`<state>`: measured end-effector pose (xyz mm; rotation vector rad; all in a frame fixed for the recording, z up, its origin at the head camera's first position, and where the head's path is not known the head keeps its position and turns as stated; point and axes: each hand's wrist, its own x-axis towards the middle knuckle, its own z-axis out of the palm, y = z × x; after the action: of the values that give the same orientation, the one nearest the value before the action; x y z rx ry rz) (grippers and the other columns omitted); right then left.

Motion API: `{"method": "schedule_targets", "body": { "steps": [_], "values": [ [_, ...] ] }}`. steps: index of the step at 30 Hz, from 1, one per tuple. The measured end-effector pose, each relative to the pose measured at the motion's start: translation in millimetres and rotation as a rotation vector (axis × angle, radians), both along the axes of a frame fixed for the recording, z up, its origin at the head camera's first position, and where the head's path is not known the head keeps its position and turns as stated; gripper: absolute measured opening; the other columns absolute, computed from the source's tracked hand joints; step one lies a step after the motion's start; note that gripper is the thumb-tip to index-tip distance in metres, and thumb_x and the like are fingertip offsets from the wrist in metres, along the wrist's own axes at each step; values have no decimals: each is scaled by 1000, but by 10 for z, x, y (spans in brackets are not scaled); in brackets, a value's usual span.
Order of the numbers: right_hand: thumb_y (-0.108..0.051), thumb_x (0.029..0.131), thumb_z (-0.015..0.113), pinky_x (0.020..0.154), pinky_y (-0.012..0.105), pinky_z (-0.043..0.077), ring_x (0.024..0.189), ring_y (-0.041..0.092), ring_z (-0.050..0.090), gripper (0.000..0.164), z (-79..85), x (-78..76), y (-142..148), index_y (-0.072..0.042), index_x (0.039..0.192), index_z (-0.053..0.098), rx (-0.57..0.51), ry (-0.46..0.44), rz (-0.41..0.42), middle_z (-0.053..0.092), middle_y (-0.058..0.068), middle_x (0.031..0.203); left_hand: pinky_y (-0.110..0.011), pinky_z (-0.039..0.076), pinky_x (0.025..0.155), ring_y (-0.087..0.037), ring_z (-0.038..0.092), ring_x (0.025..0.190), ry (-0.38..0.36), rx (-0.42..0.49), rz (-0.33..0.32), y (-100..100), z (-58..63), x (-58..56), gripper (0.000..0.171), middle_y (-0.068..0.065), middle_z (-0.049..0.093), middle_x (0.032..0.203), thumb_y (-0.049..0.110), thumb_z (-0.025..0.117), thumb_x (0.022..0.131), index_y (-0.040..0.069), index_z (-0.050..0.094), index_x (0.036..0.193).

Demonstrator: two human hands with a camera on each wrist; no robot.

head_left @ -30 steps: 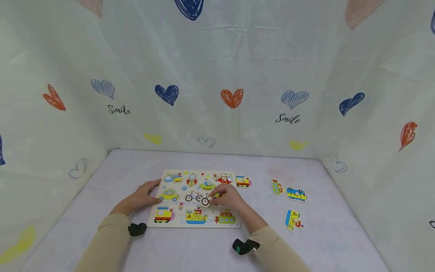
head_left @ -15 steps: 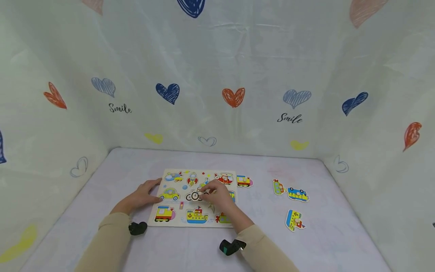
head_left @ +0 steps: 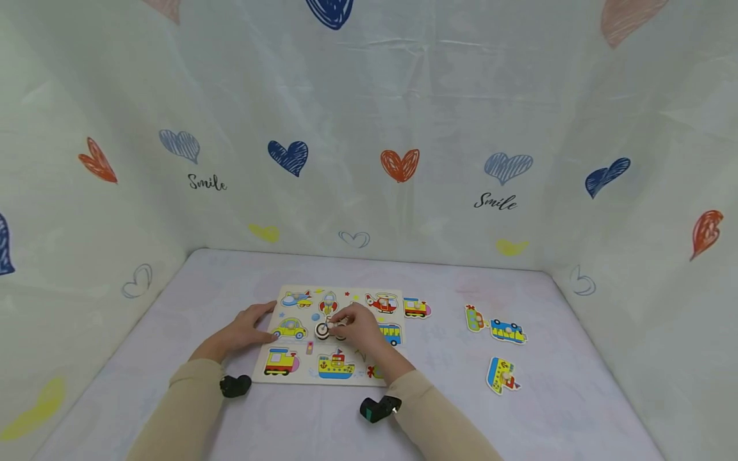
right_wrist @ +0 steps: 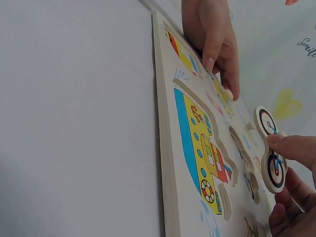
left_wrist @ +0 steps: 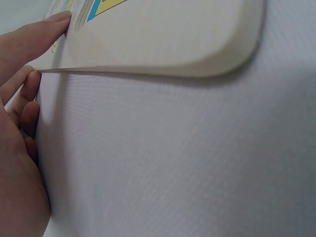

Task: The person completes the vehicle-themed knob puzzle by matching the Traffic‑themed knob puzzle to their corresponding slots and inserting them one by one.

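A flat wooden puzzle board (head_left: 308, 371) with vehicle pictures lies on the table. My left hand (head_left: 245, 331) rests at its left edge, the thumb pressing on the top near the yellow car (head_left: 290, 328), the other fingers along the side. With thumb and fingers, my right hand (head_left: 360, 330) pinches a bicycle puzzle piece (right_wrist: 275, 170) above the middle of the board. This piece is tilted, its two wheels showing beside the bicycle-shaped recess (right_wrist: 245, 163). In the right wrist view, the boat recess (right_wrist: 197, 143) lies nearer the board's edge.
Right of the board lie loose puzzle pieces: a train (head_left: 416, 308) against its edge, a green submarine (head_left: 475, 318), a blue bus (head_left: 508, 331) and a boat (head_left: 502, 375). A white curtain (head_left: 450, 211) with printed hearts stands behind and beside the table (head_left: 438, 358).
My right hand has moved left across the board with the bicycle piece, uncovering the bus picture. The left hand has stayed at the board's left edge.
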<state>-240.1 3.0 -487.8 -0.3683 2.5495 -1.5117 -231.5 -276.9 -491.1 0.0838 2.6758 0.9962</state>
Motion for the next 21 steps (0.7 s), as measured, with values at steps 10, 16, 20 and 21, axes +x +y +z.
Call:
{"method": "schedule_targets", "body": {
  "steps": [10, 16, 20, 21],
  "values": [
    [-15, 80, 81, 60, 26, 39, 75, 15, 47, 7, -35, -41, -34, -15, 84, 76, 23, -21, -15, 54, -3, 86, -67, 20, 108, -49, 20, 136, -4, -10, 8, 6, -13, -13, 90, -28, 27, 151, 25, 77, 81, 3, 27, 152],
    [-18, 79, 82, 62, 27, 39, 76, 14, 47, 8, -138, -48, -54, -20, 84, 76, 86, -10, -28, 54, -6, 86, -67, 21, 107, -49, 20, 135, -1, -26, 13, 12, -18, -12, 91, -28, 27, 150, 28, 78, 81, 3, 27, 152],
    [-20, 79, 82, 64, 28, 40, 76, 14, 47, 8, -180, -39, -64, -22, 84, 75, 109, 3, -33, 54, -8, 87, -67, 21, 108, -48, 19, 136, -15, -24, 24, 14, -23, -9, 91, -27, 26, 151, 27, 78, 81, 4, 27, 153],
    [-21, 79, 82, 64, 28, 40, 77, 14, 47, 8, -183, -38, -67, -22, 84, 75, 115, 4, -36, 54, -8, 87, -67, 20, 108, -48, 18, 137, -21, -21, 29, 15, -24, -10, 91, -26, 26, 152, 27, 78, 81, 5, 26, 153]
  ]
}}
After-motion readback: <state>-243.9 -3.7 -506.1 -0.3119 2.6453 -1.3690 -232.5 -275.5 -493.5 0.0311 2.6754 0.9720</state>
